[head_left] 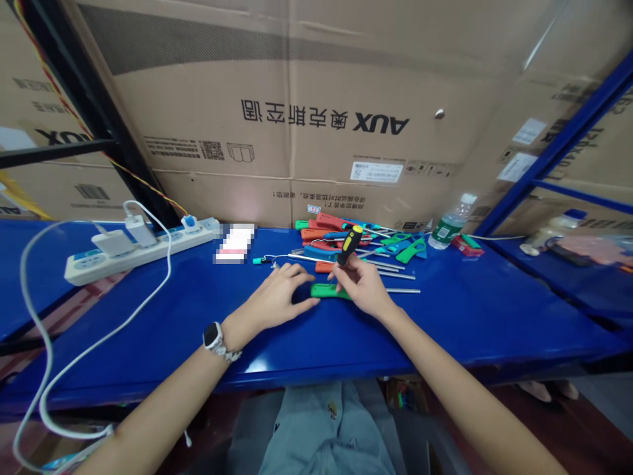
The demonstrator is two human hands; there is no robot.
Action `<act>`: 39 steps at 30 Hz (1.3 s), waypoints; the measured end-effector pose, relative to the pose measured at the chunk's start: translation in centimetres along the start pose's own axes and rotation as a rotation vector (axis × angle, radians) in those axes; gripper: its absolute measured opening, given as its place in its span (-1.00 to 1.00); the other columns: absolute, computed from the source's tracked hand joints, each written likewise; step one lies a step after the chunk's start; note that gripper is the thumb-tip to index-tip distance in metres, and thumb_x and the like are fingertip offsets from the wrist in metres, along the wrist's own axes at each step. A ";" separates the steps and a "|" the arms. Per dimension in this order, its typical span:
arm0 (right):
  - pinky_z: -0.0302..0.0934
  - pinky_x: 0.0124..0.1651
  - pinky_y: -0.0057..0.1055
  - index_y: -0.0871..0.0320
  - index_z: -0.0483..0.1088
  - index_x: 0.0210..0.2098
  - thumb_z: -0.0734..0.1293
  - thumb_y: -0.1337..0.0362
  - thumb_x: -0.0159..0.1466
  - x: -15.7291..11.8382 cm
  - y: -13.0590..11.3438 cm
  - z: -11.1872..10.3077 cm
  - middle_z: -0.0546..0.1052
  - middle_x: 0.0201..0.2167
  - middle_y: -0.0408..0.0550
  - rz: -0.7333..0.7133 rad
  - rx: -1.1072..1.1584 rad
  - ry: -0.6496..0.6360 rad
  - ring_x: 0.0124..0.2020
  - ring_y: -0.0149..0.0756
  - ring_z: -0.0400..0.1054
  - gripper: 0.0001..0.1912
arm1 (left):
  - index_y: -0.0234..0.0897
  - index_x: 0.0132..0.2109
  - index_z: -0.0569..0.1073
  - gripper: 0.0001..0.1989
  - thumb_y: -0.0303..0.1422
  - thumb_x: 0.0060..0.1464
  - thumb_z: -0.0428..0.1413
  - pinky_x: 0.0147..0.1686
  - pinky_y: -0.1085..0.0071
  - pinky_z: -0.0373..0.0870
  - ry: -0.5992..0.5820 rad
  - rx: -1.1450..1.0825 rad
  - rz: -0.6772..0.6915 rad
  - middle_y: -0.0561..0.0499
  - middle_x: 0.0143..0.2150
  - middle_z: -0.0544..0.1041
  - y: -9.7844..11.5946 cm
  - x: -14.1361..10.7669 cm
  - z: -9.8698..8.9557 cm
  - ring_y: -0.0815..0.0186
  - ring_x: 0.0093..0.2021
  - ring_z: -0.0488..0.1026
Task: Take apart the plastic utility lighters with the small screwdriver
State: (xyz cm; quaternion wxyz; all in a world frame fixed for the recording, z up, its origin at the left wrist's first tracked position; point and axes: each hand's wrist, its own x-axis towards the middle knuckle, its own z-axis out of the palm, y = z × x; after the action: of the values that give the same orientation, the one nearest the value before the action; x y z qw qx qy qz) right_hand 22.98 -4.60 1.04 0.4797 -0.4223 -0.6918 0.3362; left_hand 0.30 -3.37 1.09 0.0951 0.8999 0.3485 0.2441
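In the head view a long-necked lighter with a green handle (324, 290) and a thin metal tube lies flat on the blue table. My right hand (364, 285) is closed round a screwdriver (350, 245) with a black and yellow handle, tilted over the green handle; its tip is hidden by my fingers. At the handle's left end is my left hand (277, 295), fingers apart and curved, the thumb close to the lower edge. Whether that thumb presses on it, I cannot tell. Just behind lie more lighters with red handles (316, 235), blue and green ones too.
A white power strip (143, 254) with plugs and looping cables stands at the left. Behind the table rises a large cardboard box (316, 79). A water bottle (452, 221) and a small red packet (467, 246) are at the right, near a blue shelf post (539, 158).
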 end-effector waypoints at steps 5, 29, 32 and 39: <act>0.30 -0.48 -0.39 0.13 0.33 -0.24 0.29 -0.07 0.37 -0.8 0.2 -0.8 0.58 -0.35 -0.04 0.036 0.048 0.020 -0.59 -0.39 0.39 -0.63 | -0.21 0.06 0.48 -0.72 -0.18 0.31 0.13 0.00 0.04 0.36 -0.096 0.109 -0.006 -0.12 0.00 0.51 0.7 0.5 0.8 0.01 0.00 0.44; 0.00 -0.41 -0.39 0.08 0.28 -0.35 0.17 0.10 0.44 -0.6 0.3 -1.3 0.49 -0.53 -0.12 0.085 -0.559 -0.026 -0.51 -0.27 0.34 -0.72 | -0.21 0.09 0.47 -0.68 -0.16 0.29 0.13 0.03 0.04 0.40 -0.040 -0.002 -0.035 -0.12 -0.02 0.49 0.1 -0.3 0.5 0.05 0.00 0.45; -0.12 -0.40 -0.37 0.09 0.34 -0.24 0.13 0.15 0.48 0.2 -0.1 -1.7 0.54 -0.45 -0.06 0.046 -0.810 -0.160 -0.44 -0.22 0.38 -0.75 | -0.20 0.04 0.47 -0.73 -0.16 0.32 0.10 0.04 0.04 0.39 -0.051 0.010 -0.005 -0.10 0.00 0.50 0.2 -0.3 0.6 0.05 0.01 0.44; -0.13 -0.38 -0.40 0.10 0.42 -0.20 0.17 0.16 0.49 1.8 -0.6 -2.7 0.59 -0.34 -0.06 -0.066 -0.910 -0.370 -0.36 -0.26 0.41 -0.74 | -0.21 0.07 0.45 -0.73 -0.18 0.35 0.09 0.08 0.05 0.40 -0.091 -0.007 0.007 -0.11 0.05 0.50 -0.1 -0.3 0.6 0.07 0.06 0.44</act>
State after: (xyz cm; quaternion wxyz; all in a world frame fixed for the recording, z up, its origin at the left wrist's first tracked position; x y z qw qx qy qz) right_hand 25.01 -3.03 3.11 0.1258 -0.5000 -0.8552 0.0537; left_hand 0.40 -3.46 0.39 0.1130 0.9110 0.3397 0.2046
